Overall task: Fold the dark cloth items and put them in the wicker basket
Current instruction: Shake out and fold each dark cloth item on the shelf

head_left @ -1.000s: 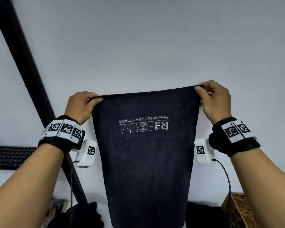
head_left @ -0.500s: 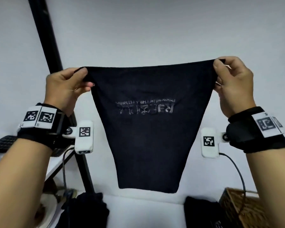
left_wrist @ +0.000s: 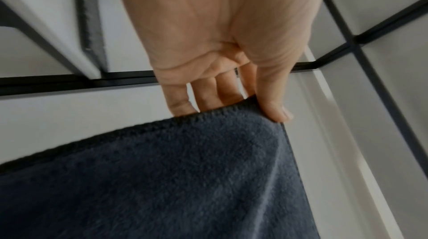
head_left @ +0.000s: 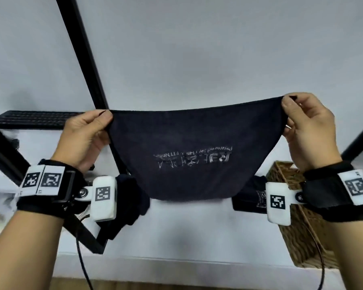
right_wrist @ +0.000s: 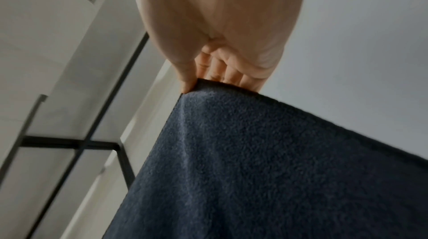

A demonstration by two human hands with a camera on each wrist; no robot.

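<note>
**Operator A:** Where my thumbs meet my fingers, each hand pinches one top corner of the dark navy terry cloth with pale stitched lettering point(head_left: 189, 155). Left hand point(head_left: 84, 132): thumb point(left_wrist: 275, 103) on the near face, fingers point(left_wrist: 208, 94) curled behind the hem. Right hand point(head_left: 308, 126): thumb point(right_wrist: 185, 76) and bent fingers point(right_wrist: 231, 74) clamp the opposite corner.

**Operator B:** And the cloth's position?

**Operator A:** It hangs in the air between my hands, its top edge sagging slightly, its sides tapering to a narrow bottom; the lettering reads upside down in the head view. Below it, a crumpled dark cloth point(head_left: 132, 201) lies at left on the white tabletop point(head_left: 197, 237). A folded dark cloth with a white print point(head_left: 249, 197) sits at right, just beside the brown wicker basket point(head_left: 302, 237).

**Operator B:** Surroundings?

**Operator A:** A black metal frame point(head_left: 82, 49) crosses the grey wall point(head_left: 218, 49) behind.
</note>
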